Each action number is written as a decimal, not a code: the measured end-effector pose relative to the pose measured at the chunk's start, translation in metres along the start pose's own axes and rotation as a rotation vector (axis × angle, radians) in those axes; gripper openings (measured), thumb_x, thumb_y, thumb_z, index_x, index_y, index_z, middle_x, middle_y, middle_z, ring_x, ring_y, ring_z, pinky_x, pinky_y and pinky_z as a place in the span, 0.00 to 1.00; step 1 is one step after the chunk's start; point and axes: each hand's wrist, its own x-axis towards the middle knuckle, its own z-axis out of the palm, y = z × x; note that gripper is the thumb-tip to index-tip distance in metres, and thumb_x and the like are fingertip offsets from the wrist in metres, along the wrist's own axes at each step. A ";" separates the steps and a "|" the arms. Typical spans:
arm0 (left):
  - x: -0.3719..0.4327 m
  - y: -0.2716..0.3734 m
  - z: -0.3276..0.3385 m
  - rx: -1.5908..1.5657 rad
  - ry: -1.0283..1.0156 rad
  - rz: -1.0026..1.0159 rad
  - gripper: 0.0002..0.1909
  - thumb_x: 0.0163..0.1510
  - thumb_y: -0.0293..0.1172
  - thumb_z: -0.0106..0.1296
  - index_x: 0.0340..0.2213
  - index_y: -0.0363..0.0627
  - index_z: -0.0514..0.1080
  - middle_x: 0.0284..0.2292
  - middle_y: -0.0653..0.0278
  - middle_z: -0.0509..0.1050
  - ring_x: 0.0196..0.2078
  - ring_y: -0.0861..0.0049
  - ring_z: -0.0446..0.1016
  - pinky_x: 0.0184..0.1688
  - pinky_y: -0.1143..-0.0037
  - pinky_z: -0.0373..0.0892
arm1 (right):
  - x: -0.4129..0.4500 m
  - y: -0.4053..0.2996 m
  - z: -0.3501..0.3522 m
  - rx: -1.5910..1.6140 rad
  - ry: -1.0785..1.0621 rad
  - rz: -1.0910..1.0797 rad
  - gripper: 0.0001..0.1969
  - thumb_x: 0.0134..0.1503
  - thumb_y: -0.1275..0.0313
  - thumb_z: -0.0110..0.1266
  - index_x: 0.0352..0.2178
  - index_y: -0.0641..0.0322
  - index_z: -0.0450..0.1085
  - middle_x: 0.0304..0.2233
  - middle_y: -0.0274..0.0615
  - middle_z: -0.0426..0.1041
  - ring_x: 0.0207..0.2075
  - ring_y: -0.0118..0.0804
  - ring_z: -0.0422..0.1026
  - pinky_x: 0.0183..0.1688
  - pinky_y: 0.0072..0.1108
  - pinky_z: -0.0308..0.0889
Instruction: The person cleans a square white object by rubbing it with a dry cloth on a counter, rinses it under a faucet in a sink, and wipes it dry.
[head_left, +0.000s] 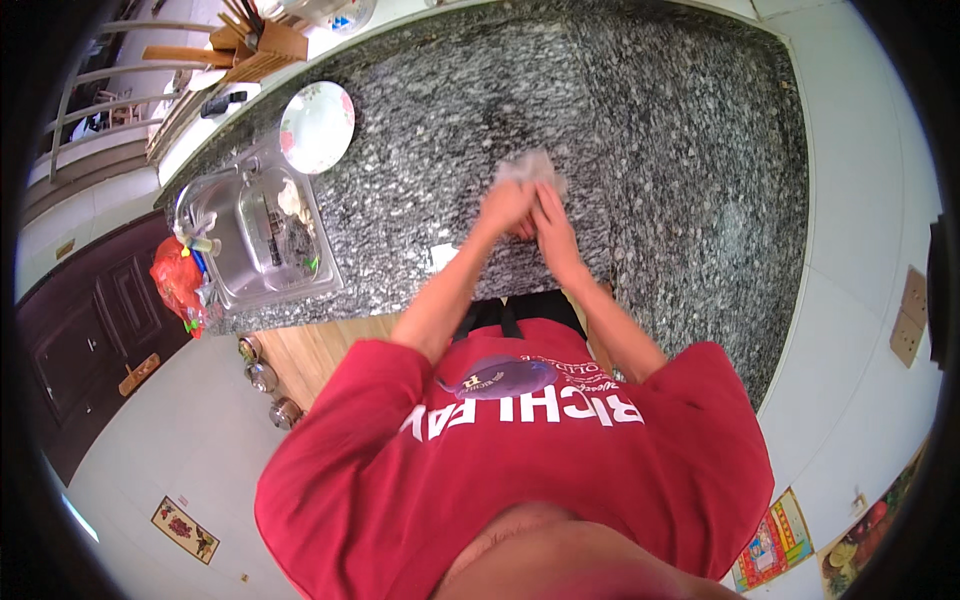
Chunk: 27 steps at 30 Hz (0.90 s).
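Observation:
Both of my hands meet over the speckled granite countertop (420, 135), in front of my body. A pale, crumpled, translucent sheet or bag (532, 166) sticks out beyond my fingertips, blurred. My left hand (508, 208) has its fingers curled at the near edge of this material. Against it lies my right hand (553, 225), its fingers fairly straight and pointing to the material. How firmly either hand grips it is hard to tell. A small white piece (444, 256) lies on the counter beside my left forearm.
At the left a steel sink (255, 289) holds some scraps, with a red plastic bag (178, 281) at its outer side. A white floral plate (317, 127) sits behind the sink. Farther back stands a wooden knife block (281, 52). Several jars (262, 376) are low at the left.

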 end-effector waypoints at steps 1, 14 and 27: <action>-0.002 -0.037 0.038 0.077 0.200 0.159 0.31 0.54 0.50 0.34 0.21 0.31 0.74 0.19 0.44 0.74 0.25 0.55 0.76 0.32 0.66 0.72 | -0.023 0.001 -0.001 0.015 -0.025 0.004 0.25 0.49 0.85 0.41 0.51 0.67 0.60 0.58 0.51 0.53 0.60 0.53 0.52 0.59 0.30 0.52; 0.087 -0.007 -0.058 0.046 0.349 -0.003 0.31 0.53 0.51 0.35 0.23 0.31 0.73 0.20 0.46 0.74 0.22 0.59 0.76 0.28 0.70 0.73 | 0.110 0.013 0.019 -0.097 0.059 -0.085 0.22 0.53 0.76 0.43 0.51 0.68 0.59 0.57 0.48 0.54 0.60 0.47 0.51 0.60 0.31 0.50; 0.077 0.119 -0.020 0.171 -0.123 -0.121 0.29 0.53 0.46 0.33 0.12 0.39 0.73 0.12 0.61 0.73 0.13 0.73 0.73 0.23 0.78 0.72 | 0.058 0.053 -0.037 -0.143 0.123 0.166 0.27 0.50 0.87 0.40 0.52 0.59 0.60 0.59 0.43 0.51 0.61 0.41 0.51 0.57 0.27 0.57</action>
